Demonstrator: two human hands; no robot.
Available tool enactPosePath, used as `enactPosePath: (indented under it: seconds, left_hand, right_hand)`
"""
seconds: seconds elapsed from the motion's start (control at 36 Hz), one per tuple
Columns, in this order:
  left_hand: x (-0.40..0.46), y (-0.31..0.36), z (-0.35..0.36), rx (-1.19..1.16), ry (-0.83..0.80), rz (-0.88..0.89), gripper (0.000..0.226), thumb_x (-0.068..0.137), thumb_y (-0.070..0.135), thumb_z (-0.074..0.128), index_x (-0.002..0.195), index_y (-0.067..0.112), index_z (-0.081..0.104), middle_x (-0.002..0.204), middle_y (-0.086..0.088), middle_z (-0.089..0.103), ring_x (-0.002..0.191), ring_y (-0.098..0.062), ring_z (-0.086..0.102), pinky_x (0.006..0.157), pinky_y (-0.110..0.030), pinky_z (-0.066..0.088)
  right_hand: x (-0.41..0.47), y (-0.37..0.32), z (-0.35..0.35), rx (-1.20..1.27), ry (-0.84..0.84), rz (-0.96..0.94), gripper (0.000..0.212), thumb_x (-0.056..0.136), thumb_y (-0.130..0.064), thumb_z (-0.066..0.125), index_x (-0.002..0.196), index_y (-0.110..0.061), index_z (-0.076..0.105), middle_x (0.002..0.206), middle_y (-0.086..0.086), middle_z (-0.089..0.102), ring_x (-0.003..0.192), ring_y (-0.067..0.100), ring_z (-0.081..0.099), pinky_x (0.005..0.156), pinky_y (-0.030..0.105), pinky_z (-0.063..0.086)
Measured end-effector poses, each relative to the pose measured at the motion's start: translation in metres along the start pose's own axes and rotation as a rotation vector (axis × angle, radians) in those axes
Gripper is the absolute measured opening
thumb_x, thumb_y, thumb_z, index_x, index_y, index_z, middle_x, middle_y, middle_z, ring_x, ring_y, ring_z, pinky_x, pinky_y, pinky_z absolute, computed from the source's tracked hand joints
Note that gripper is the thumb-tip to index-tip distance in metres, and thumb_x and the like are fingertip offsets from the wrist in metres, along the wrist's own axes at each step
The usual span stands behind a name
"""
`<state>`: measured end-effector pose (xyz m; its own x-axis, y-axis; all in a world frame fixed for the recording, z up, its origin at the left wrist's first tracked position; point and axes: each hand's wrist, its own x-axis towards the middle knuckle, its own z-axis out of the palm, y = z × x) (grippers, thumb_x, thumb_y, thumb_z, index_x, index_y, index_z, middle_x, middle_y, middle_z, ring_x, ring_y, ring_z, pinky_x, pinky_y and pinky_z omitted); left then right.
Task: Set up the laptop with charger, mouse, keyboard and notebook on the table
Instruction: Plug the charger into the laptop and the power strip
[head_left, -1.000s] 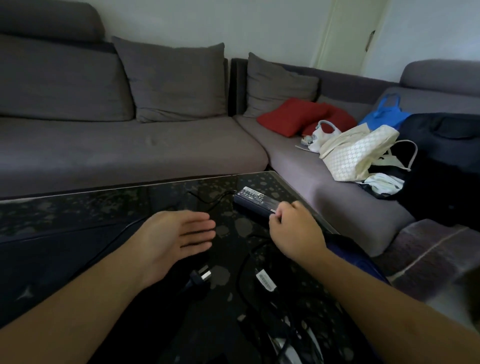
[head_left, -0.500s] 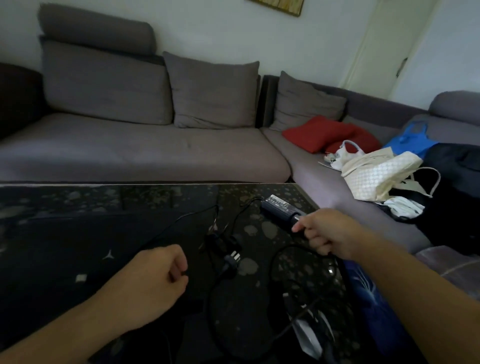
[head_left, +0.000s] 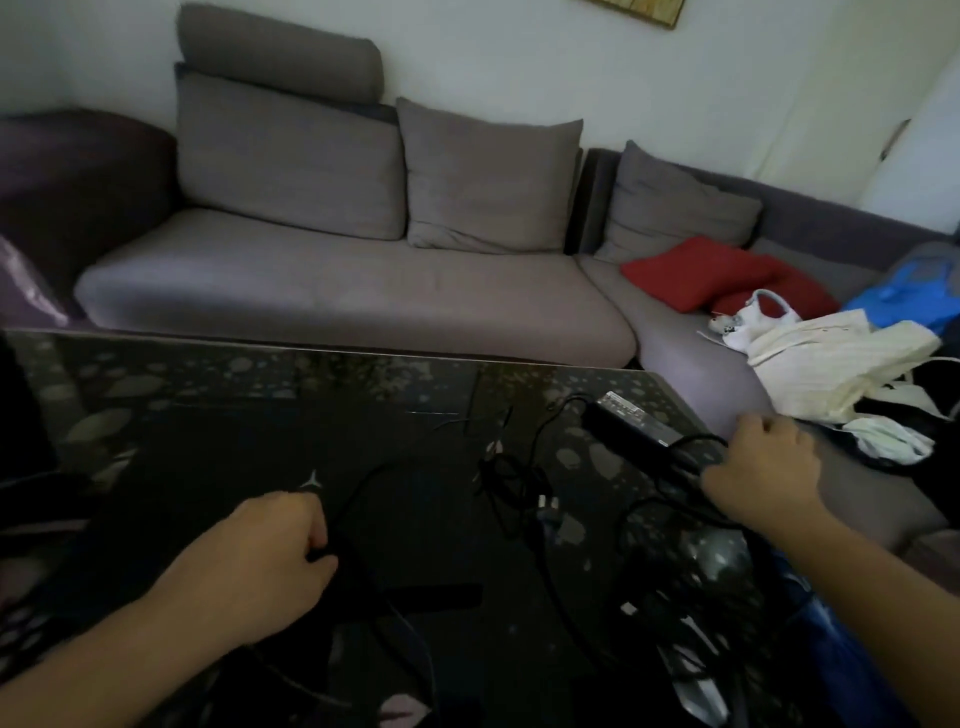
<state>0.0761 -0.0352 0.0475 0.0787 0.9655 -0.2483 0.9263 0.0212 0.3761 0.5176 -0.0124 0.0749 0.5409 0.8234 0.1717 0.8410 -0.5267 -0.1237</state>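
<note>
On the dark glossy bench lies a closed black laptop, its small silver logo just beyond the left hand. That hand's fingers curl round a thin black cable which loops over the laptop lid. The right hand rests at the bench's right edge, fingers bent over the cord beside the black charger brick, which sits near the far right corner. A plug lies between the hands amid tangled cord. Behind stands a grey sofa with a red cushion and white bags.
</note>
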Motion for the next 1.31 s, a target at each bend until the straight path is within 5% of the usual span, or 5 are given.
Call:
enactPosePath:
  seconds: [0.14, 0.39, 0.58, 0.97, 1.31]
  left_hand:
    - [0.009, -0.015, 0.000, 0.077, 0.164, -0.056, 0.047, 0.089, 0.051, 0.073, 0.119, 0.033, 0.043, 0.109, 0.009, 0.051, 0.086, -0.006, 0.060, 0.070, -0.023, 0.055]
    - [0.025, -0.040, 0.001, 0.066, 0.142, 0.102, 0.010, 0.095, 0.045, 0.068, 0.093, 0.041, 0.059, 0.097, 0.014, 0.055, 0.088, -0.005, 0.059, 0.079, -0.031, 0.057]
    - [0.039, -0.054, -0.009, -0.399, 0.368, 0.048, 0.009, 0.096, 0.031, 0.070, 0.092, 0.033, 0.063, 0.076, 0.006, 0.072, 0.059, -0.007, 0.070, 0.053, -0.021, 0.049]
    - [0.017, -0.032, -0.018, -1.150, 0.104, 0.151, 0.006, 0.099, 0.016, 0.068, 0.102, 0.015, 0.073, 0.089, -0.010, 0.079, 0.079, -0.023, 0.074, 0.071, -0.039, 0.057]
    - [0.013, -0.061, -0.022, 0.133, 0.099, -0.085, 0.044, 0.087, 0.054, 0.074, 0.119, 0.028, 0.060, 0.105, 0.008, 0.057, 0.091, -0.008, 0.060, 0.085, -0.029, 0.057]
  right_hand:
    - [-0.074, -0.092, 0.001, 0.174, 0.264, -0.430, 0.041, 0.068, -0.006, 0.074, 0.107, -0.002, 0.065, 0.109, 0.022, 0.056, 0.102, 0.046, 0.054, 0.089, 0.052, 0.050]
    - [-0.184, -0.199, -0.005, 0.102, -0.853, -0.505, 0.044, 0.087, -0.063, 0.064, 0.078, -0.020, 0.062, 0.077, -0.002, 0.062, 0.067, 0.019, 0.061, 0.058, 0.032, 0.046]
    - [-0.194, -0.183, 0.015, 0.183, -1.298, -0.414, 0.018, 0.107, -0.019, 0.053, 0.107, -0.009, 0.068, 0.107, 0.011, 0.080, 0.067, 0.010, 0.069, 0.055, 0.021, 0.051]
    - [-0.196, -0.188, 0.029, 0.665, -1.139, -0.361, 0.027, 0.111, -0.024, 0.046, 0.103, -0.014, 0.070, 0.077, 0.003, 0.070, 0.059, 0.020, 0.066, 0.051, 0.030, 0.055]
    - [-0.172, -0.170, 0.024, 1.331, -0.848, -0.171, 0.035, 0.110, -0.001, 0.040, 0.102, -0.003, 0.074, 0.083, 0.015, 0.071, 0.071, 0.030, 0.070, 0.061, 0.033, 0.054]
